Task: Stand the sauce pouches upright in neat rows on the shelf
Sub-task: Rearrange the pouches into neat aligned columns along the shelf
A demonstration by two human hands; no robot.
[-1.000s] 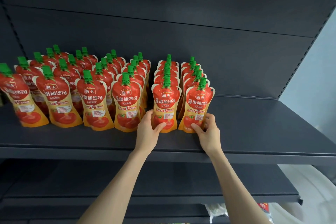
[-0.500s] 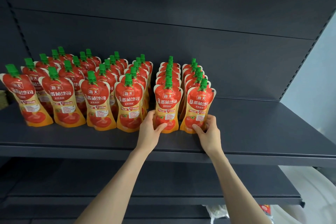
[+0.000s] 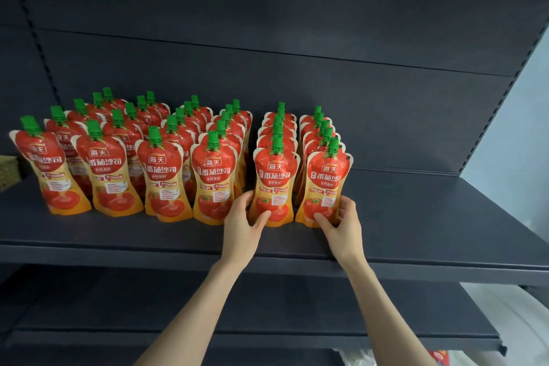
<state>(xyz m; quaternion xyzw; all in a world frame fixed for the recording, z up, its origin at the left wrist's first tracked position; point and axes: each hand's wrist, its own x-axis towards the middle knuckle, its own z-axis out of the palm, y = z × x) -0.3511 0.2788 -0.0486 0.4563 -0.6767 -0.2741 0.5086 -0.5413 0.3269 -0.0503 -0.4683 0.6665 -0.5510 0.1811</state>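
Observation:
Red and orange sauce pouches with green caps stand upright in several rows on the dark shelf (image 3: 416, 223). My left hand (image 3: 242, 227) grips the base of the front pouch (image 3: 276, 175) of the second row from the right. My right hand (image 3: 341, 226) grips the base of the front pouch (image 3: 328, 178) of the rightmost row. Both pouches stand on the shelf near its front edge. The rows behind them run straight back toward the shelf's rear panel. Further left, the other rows (image 3: 133, 157) stand a little looser.
The shelf's right part beyond the last row is bare. A lower dark shelf (image 3: 297, 306) sits beneath. Stacked tan items (image 3: 7, 171) lie at the far left edge. A white surface (image 3: 511, 315) and some packaging show at the bottom right.
The view has shifted slightly, so the pouches sit lower in the frame. Both hands stay at the bases of the two front pouches with almost no movement.

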